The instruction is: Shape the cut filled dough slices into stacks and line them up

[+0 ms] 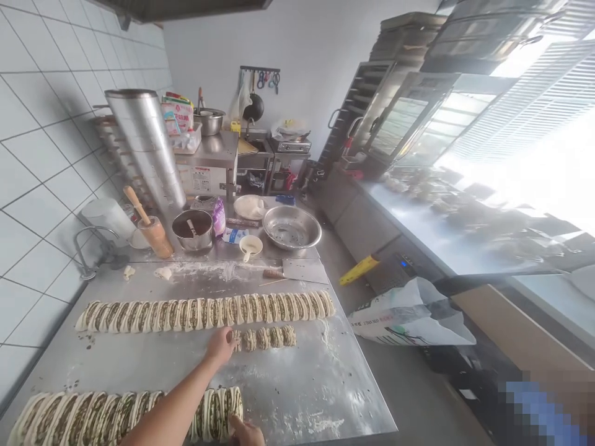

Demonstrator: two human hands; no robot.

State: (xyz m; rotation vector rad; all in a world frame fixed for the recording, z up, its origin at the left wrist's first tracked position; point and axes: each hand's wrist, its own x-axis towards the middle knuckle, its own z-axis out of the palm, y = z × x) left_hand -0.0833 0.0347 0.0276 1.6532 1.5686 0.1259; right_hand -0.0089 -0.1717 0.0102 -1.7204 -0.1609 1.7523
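My left hand reaches forward with its fingers closed on a small twisted dough piece, at the left end of a short row of such dough pieces. At the bottom edge, my right hand has its fingers bent against the right end of the near row of filled dough slices; its fingertips are partly hidden. My left forearm covers part of that row. A long row of filled dough slices, pale with a dark green-brown filling, lies farther back across the steel table.
Behind the rows are a dough scraper, a white cup, a steel basin, a pot of dark filling and a wooden rolling pin. A plastic bag is right of the table edge.
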